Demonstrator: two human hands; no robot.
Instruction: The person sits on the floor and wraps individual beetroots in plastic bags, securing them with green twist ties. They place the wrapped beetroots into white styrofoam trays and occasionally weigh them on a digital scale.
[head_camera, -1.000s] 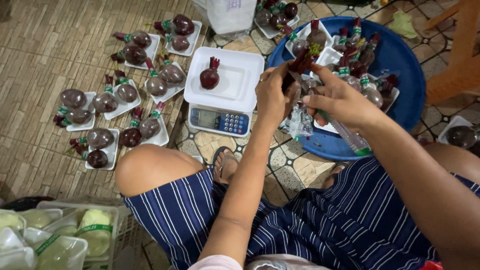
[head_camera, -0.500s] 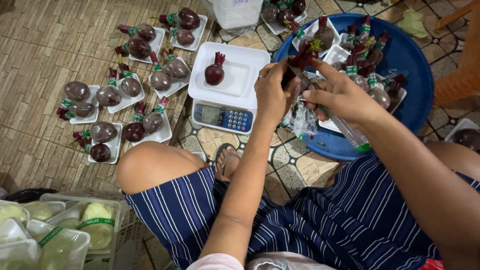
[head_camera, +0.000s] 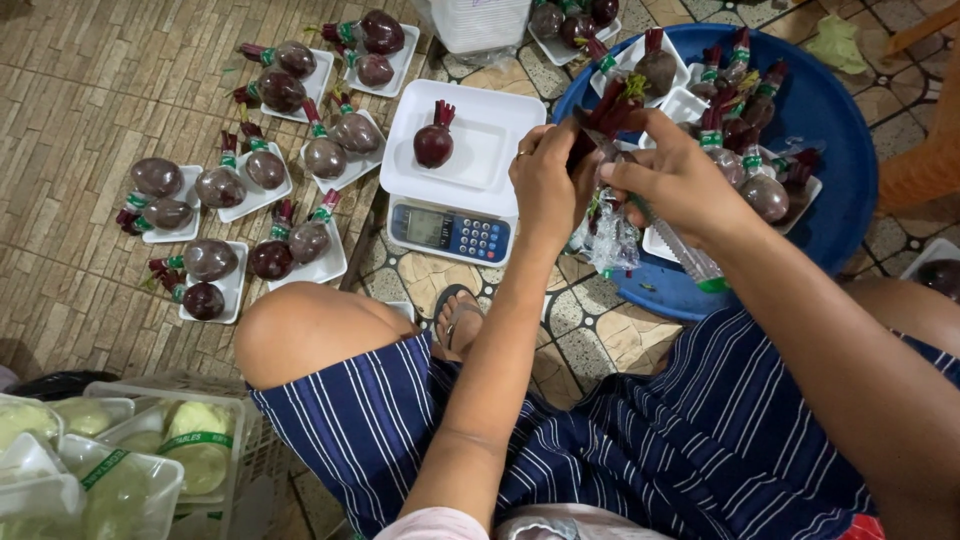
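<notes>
I see my left hand closed around a dark red beetroot with trimmed stems, above the round blue plastic tray. My right hand pinches its crinkly clear plastic wrap. The root looks firm and heavy, the wrap slippery; I'd grip the bulb.

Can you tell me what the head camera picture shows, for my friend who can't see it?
A seated person's left hand and right hand hold a beetroot with dark red stalks over a big blue tub of beetroots. One beetroot sits on a white kitchen scale, and wrapped beetroots on small white trays cover the floor to the left.
</notes>
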